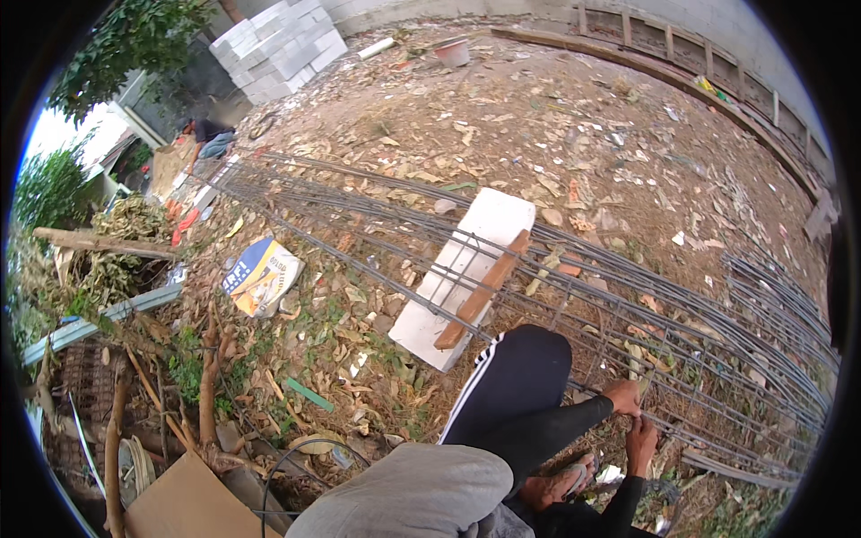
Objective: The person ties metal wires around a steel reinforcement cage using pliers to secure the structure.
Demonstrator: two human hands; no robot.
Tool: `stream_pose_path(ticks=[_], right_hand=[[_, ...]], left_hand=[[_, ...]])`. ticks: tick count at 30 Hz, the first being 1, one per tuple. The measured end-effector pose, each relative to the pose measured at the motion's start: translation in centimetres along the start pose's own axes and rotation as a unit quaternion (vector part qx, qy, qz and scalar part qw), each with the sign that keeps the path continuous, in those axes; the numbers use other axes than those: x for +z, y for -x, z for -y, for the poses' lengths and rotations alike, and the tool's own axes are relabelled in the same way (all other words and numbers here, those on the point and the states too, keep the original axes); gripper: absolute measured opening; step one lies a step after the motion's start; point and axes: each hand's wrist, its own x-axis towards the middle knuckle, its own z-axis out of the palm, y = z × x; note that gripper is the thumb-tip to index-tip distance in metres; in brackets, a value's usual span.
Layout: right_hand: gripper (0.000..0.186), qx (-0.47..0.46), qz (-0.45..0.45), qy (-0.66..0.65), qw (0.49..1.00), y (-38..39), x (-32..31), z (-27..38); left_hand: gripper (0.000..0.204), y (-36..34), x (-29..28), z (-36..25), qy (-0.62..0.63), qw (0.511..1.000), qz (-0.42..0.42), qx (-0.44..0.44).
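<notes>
Item: rebar cage [574, 296], a long lattice of thin steel bars lying flat on leaf-strewn ground. Long axis runs from the upper left of the view to the lower right, curving with the lens.

Left hand [623, 396]: at the near edge of the cage, fingers curled together on one of the bars or on something very small at the crossing (too small to tell which). Forearm in a black sleeve, reaching over a raised knee in black trousers with a white stripe [511, 377].

Right hand [640, 441]: just below the left, almost touching it, fingers bent in toward the same spot; whether it is clamped on anything cannot be told.

Relation: the cage lies ahead of and to both sides of the hands, its bars passing across directly under the fingertips. The left hand sits nearer the bar, the right slightly short of it, toward the body.

Also present: a white block [466, 269] under the cage with a wooden batten [482, 291] laid on it; a yellow-and-blue sack [260, 276] to the left; stacked grey blocks [278, 45] far off; another person [208, 139] crouched at the cage's far end.
</notes>
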Motion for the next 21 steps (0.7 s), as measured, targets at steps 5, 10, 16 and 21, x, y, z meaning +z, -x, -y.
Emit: stream_pose_path(ticks=[5,10,16,21], right_hand=[[0.026,0.017,-0.061,0.097,0.993,0.4,1.9,1.0],[0.022,0.053,-0.081,0.066,0.993,1.8,-1.8,1.9],[0.017,0.068,-0.111,0.061,0.99,5.4,-3.4,2.8],[0.029,0.109,-0.105,-0.044,0.988,9.2,-1.7,4.5]], left_hand=[[0.037,-0.1,-2.7,-0.9,-0.047,0.99,0.103,-0.087],[0.042,-0.7,-2.0,-2.8,-0.101,0.979,0.157,-0.079],[0.039,-0.6,-1.7,-1.3,-0.061,0.983,0.129,-0.119],[0.039,-0.7,-2.0,-1.5,-0.047,0.974,0.152,-0.159]])
